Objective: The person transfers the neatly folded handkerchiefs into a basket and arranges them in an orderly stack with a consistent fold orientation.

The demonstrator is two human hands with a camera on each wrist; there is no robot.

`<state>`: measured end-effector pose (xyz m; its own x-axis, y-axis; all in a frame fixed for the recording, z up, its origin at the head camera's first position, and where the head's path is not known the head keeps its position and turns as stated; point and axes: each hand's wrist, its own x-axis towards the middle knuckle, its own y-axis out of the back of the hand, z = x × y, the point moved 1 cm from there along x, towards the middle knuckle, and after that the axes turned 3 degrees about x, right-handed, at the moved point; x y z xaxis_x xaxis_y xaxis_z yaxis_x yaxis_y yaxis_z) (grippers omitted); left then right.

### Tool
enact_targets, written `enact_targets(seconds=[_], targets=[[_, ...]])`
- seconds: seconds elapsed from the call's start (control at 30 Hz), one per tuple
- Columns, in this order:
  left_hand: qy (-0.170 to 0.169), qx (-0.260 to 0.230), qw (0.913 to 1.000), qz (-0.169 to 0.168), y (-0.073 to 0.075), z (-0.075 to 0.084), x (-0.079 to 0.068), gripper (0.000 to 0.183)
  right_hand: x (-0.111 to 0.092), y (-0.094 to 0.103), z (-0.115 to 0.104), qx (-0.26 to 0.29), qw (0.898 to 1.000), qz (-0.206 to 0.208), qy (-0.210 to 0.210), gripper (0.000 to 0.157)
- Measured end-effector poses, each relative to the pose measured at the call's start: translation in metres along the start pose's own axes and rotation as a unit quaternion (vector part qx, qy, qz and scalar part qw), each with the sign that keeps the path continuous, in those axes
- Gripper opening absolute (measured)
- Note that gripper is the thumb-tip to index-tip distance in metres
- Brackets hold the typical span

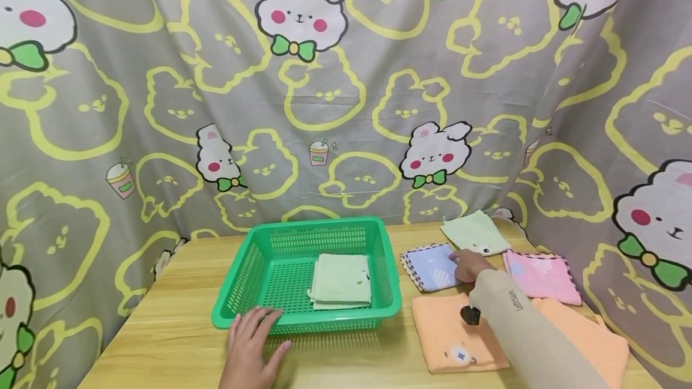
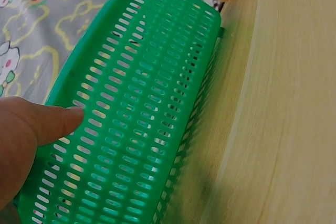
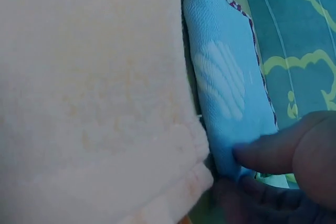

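My left hand (image 1: 251, 347) rests at the front left of a green plastic basket (image 1: 389, 269), its fingers over the rim. In the left wrist view its thumb (image 2: 58, 121) stands out before the slotted wall. A folded pale green towel (image 1: 340, 278) lies inside the basket, on the right. To the basket's right, my right hand (image 1: 470, 266) pinches the near right edge of a small blue towel (image 1: 429, 266) with a checkered border. In the right wrist view the thumb lies on top of the blue towel (image 3: 223, 77), with the fingers below, partly hidden.
Another pale green towel (image 1: 476, 230) lies behind the blue one, and a pink towel (image 1: 546, 275) sits to its right. Nearer me are two orange towels (image 1: 440, 335) (image 1: 586, 332), partly under my right forearm. A patterned curtain (image 1: 346, 101) surrounds the wooden table (image 1: 167, 317).
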<state>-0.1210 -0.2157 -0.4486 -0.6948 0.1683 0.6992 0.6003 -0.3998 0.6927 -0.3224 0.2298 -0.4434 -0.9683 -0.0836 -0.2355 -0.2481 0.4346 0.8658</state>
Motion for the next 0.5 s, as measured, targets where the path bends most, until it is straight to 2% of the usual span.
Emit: enact_targets(seconds=[0.17,0.3,0.5], targets=[[-0.002,0.001,1.0000,0.002,0.000,0.000,-0.001,0.057,0.000,0.003,0.004,0.039,0.998,0.046,0.005,0.020],[-0.002,0.001,1.0000,0.001,0.000,0.001,0.000,0.057,0.000,0.002,0.005,0.043,0.998,0.049,-0.018,0.028],[0.002,0.001,1.0000,-0.001,0.000,0.000,0.001,0.057,-0.003,-0.007,0.002,0.087,0.996,0.006,-0.025,0.038]])
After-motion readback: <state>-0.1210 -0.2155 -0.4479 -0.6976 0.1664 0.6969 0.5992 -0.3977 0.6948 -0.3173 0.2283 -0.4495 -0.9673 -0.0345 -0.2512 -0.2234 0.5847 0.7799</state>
